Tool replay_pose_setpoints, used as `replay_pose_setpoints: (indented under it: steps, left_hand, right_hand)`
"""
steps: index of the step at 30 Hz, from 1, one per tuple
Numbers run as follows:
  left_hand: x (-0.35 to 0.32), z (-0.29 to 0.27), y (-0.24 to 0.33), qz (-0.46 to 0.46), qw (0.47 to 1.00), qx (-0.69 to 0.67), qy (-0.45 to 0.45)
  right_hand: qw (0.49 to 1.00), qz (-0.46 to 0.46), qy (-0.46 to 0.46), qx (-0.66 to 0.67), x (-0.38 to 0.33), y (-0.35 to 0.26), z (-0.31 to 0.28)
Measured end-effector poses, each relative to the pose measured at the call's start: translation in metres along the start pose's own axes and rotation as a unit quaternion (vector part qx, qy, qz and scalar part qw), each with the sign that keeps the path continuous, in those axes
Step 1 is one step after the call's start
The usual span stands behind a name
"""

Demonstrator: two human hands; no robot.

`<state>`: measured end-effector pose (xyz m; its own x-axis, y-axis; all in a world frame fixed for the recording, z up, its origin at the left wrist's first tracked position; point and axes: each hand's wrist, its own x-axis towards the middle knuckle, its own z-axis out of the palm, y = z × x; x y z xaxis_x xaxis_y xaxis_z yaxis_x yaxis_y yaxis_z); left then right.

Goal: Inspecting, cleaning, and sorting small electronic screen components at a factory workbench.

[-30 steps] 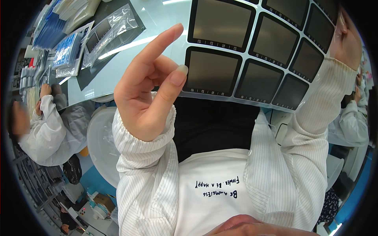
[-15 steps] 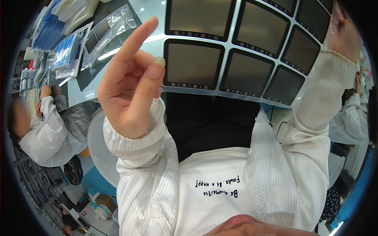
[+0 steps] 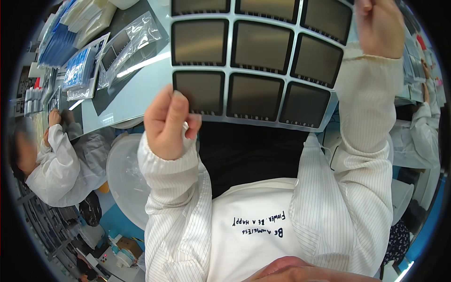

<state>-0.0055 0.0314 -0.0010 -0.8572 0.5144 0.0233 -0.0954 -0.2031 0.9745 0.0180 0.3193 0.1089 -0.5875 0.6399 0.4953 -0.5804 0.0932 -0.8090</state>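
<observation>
A thin clear sheet (image 3: 229, 89) carrying several dark rectangular panels in a grid is held up in front of me. Each panel has a black border and a row of small marks along its near edge. My left hand (image 3: 170, 120) pinches the sheet at its near left edge, thumb on top. At the far right edge, my right hand (image 3: 381, 29) grips the same sheet, with its fingertips partly cut off or hidden. The sheet tilts slightly, and its far part runs out of the picture.
Left on the glass-topped table (image 3: 115, 109) lie a clear plastic bag (image 3: 138, 40), a blue-and-white packet (image 3: 77, 70) and stacked blue sheets (image 3: 55, 44). A co-worker in white (image 3: 56, 164) sits at the left, another person (image 3: 425, 127) at the right. A pale round tub (image 3: 124, 181) stands beside me.
My left hand has gone from a stretched index finger to a closed pinch on the sheet's edge. The sheet and my right hand have shifted left, and more of the panels shows.
</observation>
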Motion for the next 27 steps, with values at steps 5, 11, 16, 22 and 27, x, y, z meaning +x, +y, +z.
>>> replay_pose_setpoints:
  steps: [5,11,16,22,27]
  left_hand:
    - [-0.014,-0.011,-0.030,0.073,0.978,-0.089,-0.176]
    - [-0.011,0.012,-0.030,0.102,0.918,-0.124,-0.363]
    - [0.000,0.020,-0.013,0.185,0.838,-0.095,-0.504]
    - [-0.014,0.009,-0.014,0.270,0.917,0.203,-0.211]
    - [-0.026,-0.010,-0.030,0.048,0.988,0.149,0.001]
  right_hand:
    - [0.985,0.169,0.043,0.003,-0.008,0.046,-0.008]
    - [0.939,0.322,-0.097,-0.066,-0.049,0.123,-0.017]
    - [0.913,0.386,-0.115,-0.067,-0.056,0.131,0.001]
    - [0.942,0.329,-0.044,-0.053,-0.040,0.150,-0.017]
    - [0.939,0.282,-0.040,-0.190,-0.035,0.145,-0.030]
